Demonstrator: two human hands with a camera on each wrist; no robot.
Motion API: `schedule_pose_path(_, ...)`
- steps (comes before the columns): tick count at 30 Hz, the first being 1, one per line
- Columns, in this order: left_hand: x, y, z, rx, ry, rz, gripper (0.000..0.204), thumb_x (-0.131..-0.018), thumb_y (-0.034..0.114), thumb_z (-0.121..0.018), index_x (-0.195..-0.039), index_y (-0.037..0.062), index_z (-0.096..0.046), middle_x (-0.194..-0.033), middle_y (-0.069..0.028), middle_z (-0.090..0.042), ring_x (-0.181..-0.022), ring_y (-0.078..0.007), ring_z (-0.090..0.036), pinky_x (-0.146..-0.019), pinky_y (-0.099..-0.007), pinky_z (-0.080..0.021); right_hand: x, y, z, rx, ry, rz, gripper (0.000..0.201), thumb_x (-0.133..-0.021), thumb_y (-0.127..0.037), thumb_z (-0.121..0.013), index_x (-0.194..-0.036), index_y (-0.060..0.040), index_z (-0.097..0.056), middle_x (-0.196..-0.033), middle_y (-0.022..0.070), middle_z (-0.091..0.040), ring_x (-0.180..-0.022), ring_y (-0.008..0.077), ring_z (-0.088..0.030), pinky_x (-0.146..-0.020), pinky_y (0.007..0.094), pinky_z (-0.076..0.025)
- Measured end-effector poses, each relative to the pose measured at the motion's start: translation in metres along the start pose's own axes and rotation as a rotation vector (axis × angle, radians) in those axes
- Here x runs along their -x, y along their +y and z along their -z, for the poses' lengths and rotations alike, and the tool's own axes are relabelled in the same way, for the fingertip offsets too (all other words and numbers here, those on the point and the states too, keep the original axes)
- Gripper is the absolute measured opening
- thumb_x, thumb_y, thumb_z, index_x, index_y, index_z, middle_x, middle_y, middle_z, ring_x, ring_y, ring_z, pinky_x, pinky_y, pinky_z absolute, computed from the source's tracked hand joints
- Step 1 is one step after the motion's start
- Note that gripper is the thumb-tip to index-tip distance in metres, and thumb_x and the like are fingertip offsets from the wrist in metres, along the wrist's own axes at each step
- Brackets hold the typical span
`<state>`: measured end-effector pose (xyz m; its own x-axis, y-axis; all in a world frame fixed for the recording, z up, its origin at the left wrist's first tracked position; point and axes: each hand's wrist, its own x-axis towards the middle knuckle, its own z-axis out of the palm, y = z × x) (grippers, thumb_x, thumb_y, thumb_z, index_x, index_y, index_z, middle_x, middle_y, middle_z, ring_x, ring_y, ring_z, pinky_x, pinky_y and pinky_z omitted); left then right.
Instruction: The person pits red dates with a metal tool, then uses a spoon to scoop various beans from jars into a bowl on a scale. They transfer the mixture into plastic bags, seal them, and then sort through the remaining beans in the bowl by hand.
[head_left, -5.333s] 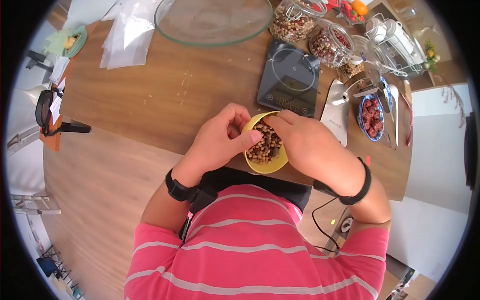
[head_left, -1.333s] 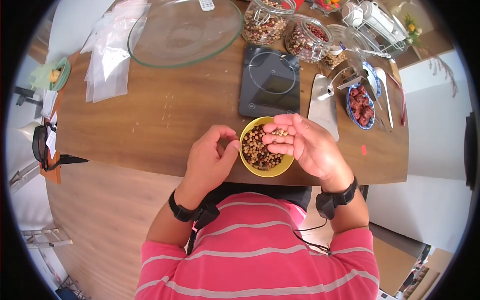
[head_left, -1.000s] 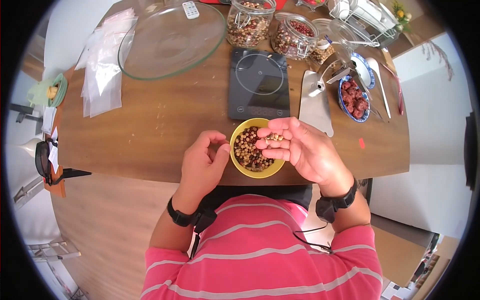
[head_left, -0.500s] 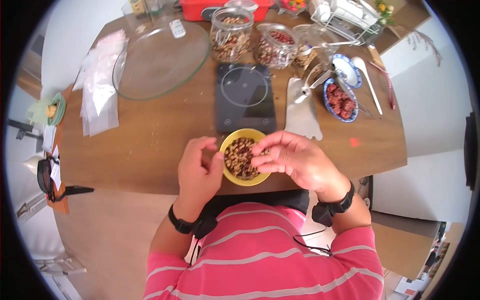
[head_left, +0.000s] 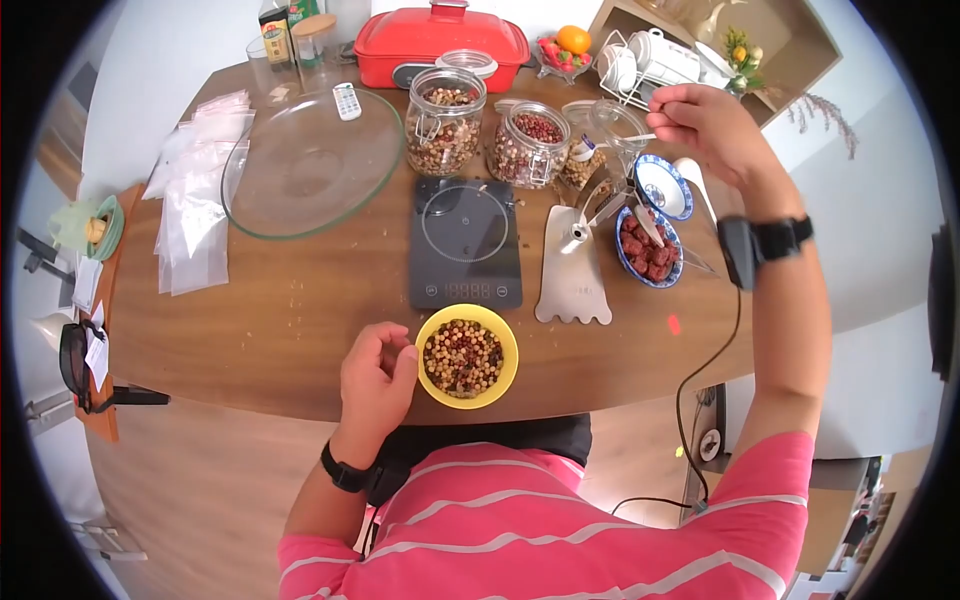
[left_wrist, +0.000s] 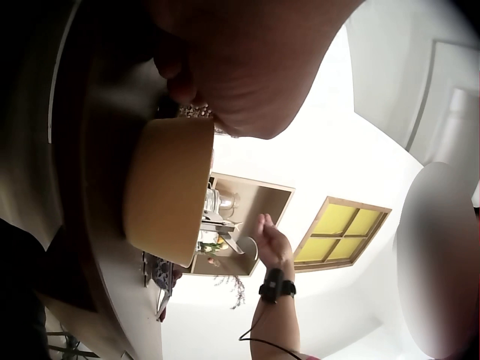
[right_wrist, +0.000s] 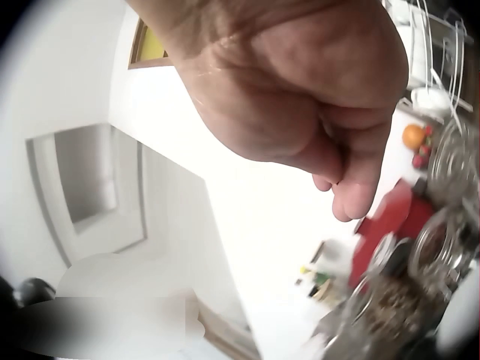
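A yellow bowl point(head_left: 511, 371) of mixed tan and dark-red beans point(head_left: 463, 358) sits near the table's front edge. Beside its left rim is my left hand point(head_left: 377, 375), fingers loosely bent and thumb tip right at the rim. The left wrist view shows that hand point(left_wrist: 255, 67) close over the bowl's side point(left_wrist: 169, 191). My right hand point(head_left: 712, 130) is raised at the right, above the back of the table, its fingers together and slightly bent. Nothing shows in it; in the right wrist view its palm side point(right_wrist: 300, 97) faces the camera and the fingertips partly overlap.
A black digital scale point(head_left: 465, 275) lies behind the bowl, with a notched metal plate point(head_left: 572, 280) to its right. Behind stand glass jars point(head_left: 443, 145) and a red cooker point(head_left: 445, 45). A glass dish point(head_left: 310, 190), plastic bags point(head_left: 195, 220) and a blue-and-white bowl point(head_left: 622, 262) of dark-red pieces flank them.
My right hand has left the yellow bowl, where it held some beans in its fingers, and risen to the back right. My left hand has stayed by the rim. The head view has tilted up.
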<state>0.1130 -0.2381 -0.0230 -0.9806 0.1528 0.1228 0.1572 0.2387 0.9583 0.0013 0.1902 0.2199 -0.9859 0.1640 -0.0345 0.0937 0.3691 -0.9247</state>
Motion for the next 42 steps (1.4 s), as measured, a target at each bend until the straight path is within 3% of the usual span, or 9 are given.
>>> schedule_pose_path(8, 0.0, -0.004, 0.0, 0.053, 0.026, -0.001, 0.021, -0.093, 0.009, -0.07, -0.112, 0.0014, -0.064, -0.093, -0.0053, -0.067, -0.063, -0.0082, -0.056, -0.06, -0.0258, -0.048, -0.071, 0.037, -0.013, 0.354, -0.08, -0.247, 0.029, -0.098, -0.006, -0.059, -0.126, 0.0038, -0.06, -0.115, 0.0112, -0.067, -0.097, 0.0194, -0.07, -0.08, 0.0332, -0.062)
schedule_pose_path(18, -0.013, 0.017, 0.012, -0.072, -0.116, 0.082, 0.024, -0.101, 0.017, -0.066, -0.115, -0.001, -0.06, -0.084, -0.0022, -0.063, -0.068, -0.0084, -0.058, -0.063, -0.0261, -0.05, -0.017, -0.013, -0.017, 0.262, 0.184, 0.23, 0.026, -0.101, -0.011, -0.057, -0.123, -0.0041, -0.067, -0.11, 0.0037, -0.071, -0.087, 0.0106, -0.068, -0.072, 0.0246, -0.054)
schedule_pose_path(20, -0.014, 0.031, 0.013, -0.373, -0.304, 0.055, 0.026, -0.097, 0.022, -0.067, -0.108, -0.0008, -0.06, -0.084, -0.0103, -0.066, -0.066, -0.022, -0.064, -0.063, -0.0357, -0.053, 0.035, -0.04, -0.046, 0.148, 0.173, 0.228, 0.025, -0.102, -0.009, -0.055, -0.122, -0.0049, -0.068, -0.108, 0.002, -0.071, -0.088, 0.0088, -0.067, -0.074, 0.024, -0.053)
schedule_pose_path(24, -0.006, 0.029, 0.0, -0.607, -0.214, -0.063, 0.026, -0.092, 0.024, -0.067, -0.101, 0.0008, -0.059, -0.088, -0.0174, -0.068, -0.071, -0.0365, -0.065, -0.065, -0.0456, -0.052, 0.13, -0.021, -0.117, 0.189, -0.368, 0.092, 0.027, -0.096, -0.002, -0.059, -0.12, -0.0068, -0.069, -0.105, 0.0045, -0.072, -0.085, 0.0126, -0.067, -0.072, 0.0291, -0.053)
schedule_pose_path(26, -0.006, 0.028, -0.007, -0.631, -0.159, -0.054, 0.023, -0.091, 0.023, -0.064, -0.096, 0.0021, -0.056, -0.085, -0.02, -0.067, -0.073, -0.0435, -0.062, -0.065, -0.0513, -0.05, 0.143, 0.012, -0.156, 0.411, -0.549, 0.323, 0.03, -0.091, 0.002, -0.06, -0.118, -0.0067, -0.069, -0.102, 0.0102, -0.071, -0.084, 0.0219, -0.07, -0.071, 0.0347, -0.056)
schedule_pose_path(36, -0.01, 0.041, 0.012, -0.143, -0.212, 0.037, 0.019, -0.093, 0.018, -0.066, -0.098, 0.0036, -0.054, -0.076, -0.0152, -0.065, -0.066, -0.0321, -0.065, -0.063, -0.042, -0.051, 0.155, 0.069, -0.234, 0.781, -0.44, 0.786, 0.039, -0.083, -0.005, -0.063, -0.121, 0.0023, -0.063, -0.109, 0.0155, -0.065, -0.097, 0.0366, -0.068, -0.082, 0.0417, -0.058)
schedule_pose_path(37, -0.011, 0.037, 0.012, -0.056, -0.207, 0.075, 0.015, -0.095, 0.014, -0.063, -0.098, 0.0032, -0.054, -0.078, -0.0088, -0.061, -0.069, -0.0204, -0.059, -0.063, -0.0349, -0.049, 0.152, 0.07, -0.234, 0.781, -0.45, 0.848, 0.04, -0.083, -0.008, -0.063, -0.12, 0.0056, -0.062, -0.104, 0.0166, -0.064, -0.091, 0.0379, -0.068, -0.078, 0.0418, -0.058)
schedule_pose_path(38, -0.014, 0.035, 0.011, 0.033, -0.2, 0.112, 0.011, -0.098, 0.01, -0.061, -0.099, 0.0027, -0.053, -0.08, -0.0023, -0.058, -0.071, -0.0087, -0.054, -0.064, -0.0279, -0.046, 0.149, 0.069, -0.233, 0.785, -0.458, 0.851, 0.04, -0.083, -0.008, -0.063, -0.12, 0.0056, -0.062, -0.104, 0.0166, -0.064, -0.091, 0.0379, -0.068, -0.078, 0.0418, -0.058)
schedule_pose_path(42, -0.022, 0.025, 0.012, 0.059, -0.225, 0.231, 0.011, -0.1, 0.012, -0.06, -0.1, 0.0023, -0.054, -0.085, -0.0012, -0.059, -0.078, -0.0077, -0.054, -0.068, -0.0268, -0.046, 0.126, 0.066, -0.233, 0.778, -0.801, 0.527, 0.036, -0.083, -0.003, -0.061, -0.117, 0.004, -0.068, -0.101, 0.0199, -0.07, -0.095, 0.0397, -0.07, -0.083, 0.045, -0.057)
